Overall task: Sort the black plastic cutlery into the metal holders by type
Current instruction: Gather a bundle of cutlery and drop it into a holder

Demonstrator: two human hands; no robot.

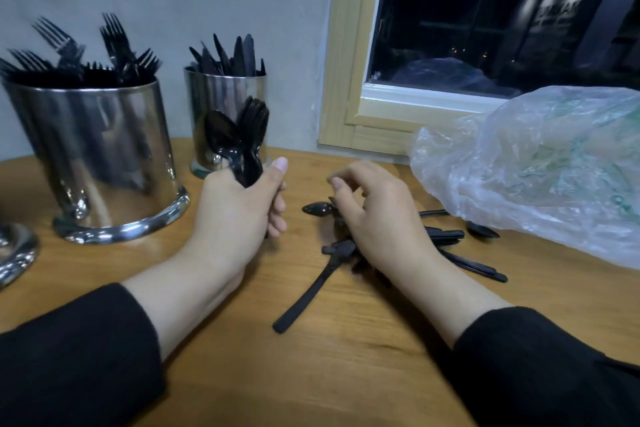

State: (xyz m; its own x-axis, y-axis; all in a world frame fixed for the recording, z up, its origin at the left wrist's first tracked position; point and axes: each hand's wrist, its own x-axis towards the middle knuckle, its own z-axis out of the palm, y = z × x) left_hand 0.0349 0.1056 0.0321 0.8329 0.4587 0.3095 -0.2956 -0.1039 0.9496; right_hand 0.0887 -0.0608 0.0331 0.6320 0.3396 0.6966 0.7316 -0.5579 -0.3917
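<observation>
My left hand [239, 215] grips a bunch of black plastic spoons [239, 139], bowls pointing up, in front of the knife holder. My right hand [374, 215] hovers over a loose pile of black cutlery [446, 239] on the wooden table, fingers loosely curled, holding nothing I can see. A spoon bowl [317, 209] pokes out left of that hand and a long handle [304, 298] lies toward me. A large metal holder [104, 163] at the left is full of forks [69, 52]. Behind it to the right, a smaller metal holder [225, 94] carries knives [230, 54].
A crumpled clear plastic bag [540, 166] lies at the right, partly over the pile. The rim of a third metal holder [17, 253] shows at the far left edge. A grey wall and a wooden window frame [343, 80] stand behind the table [346, 374].
</observation>
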